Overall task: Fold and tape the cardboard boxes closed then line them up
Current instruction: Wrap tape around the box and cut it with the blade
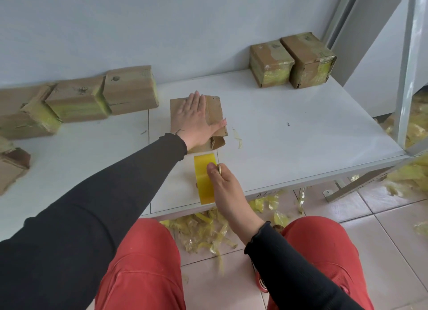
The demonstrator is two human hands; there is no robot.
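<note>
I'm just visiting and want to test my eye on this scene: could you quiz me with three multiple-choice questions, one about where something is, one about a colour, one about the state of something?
1. Where do the two taped boxes stand?
A. At the table's far right, against the wall
B. On the floor
C. On the person's lap

2. What colour is the tape roll?
A. Blue
B. Yellow
C. Black

3. How is the left hand on the middle box?
A. Clenched in a fist
B. Pinching a flap
C. Flat, fingers straight, pressing on top

Answers:
1 A: they sit side by side at the back right of the white table.
2 B: the roll under the right hand is translucent yellow.
3 C: the palm lies spread across the box top.
</note>
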